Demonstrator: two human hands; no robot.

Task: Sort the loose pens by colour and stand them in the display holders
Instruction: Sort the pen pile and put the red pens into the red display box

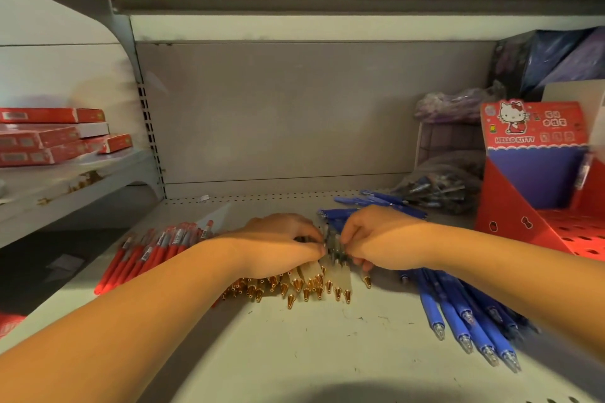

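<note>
On the far left, a stack of flat red boxes [52, 137] sits on a lower side shelf [65, 186]. On the main shelf [294, 343], a row of red pens [147, 255] lies side by side, slanting away from the camera, just left of the left forearm. The left hand [278, 245] is knuckles up, its fingers curled down onto a bundle of pale pens [311, 281] with gold tips that fan out toward the camera from under the palm. The right hand [379, 239] meets it from the other side, fingers curled in on the same bundle. The spot where the fingertips meet is blurred, so both hands appear to pinch the pens' upper ends. More blue pens [465, 317] lie under and beside the right forearm with their clear tips pointing forward, and others lie behind the right hand. Farther back sits a clear bag of pens [438, 186], and at the right edge stands a red Hello Kitty display holder [530, 173], well apart from the hands
</note>
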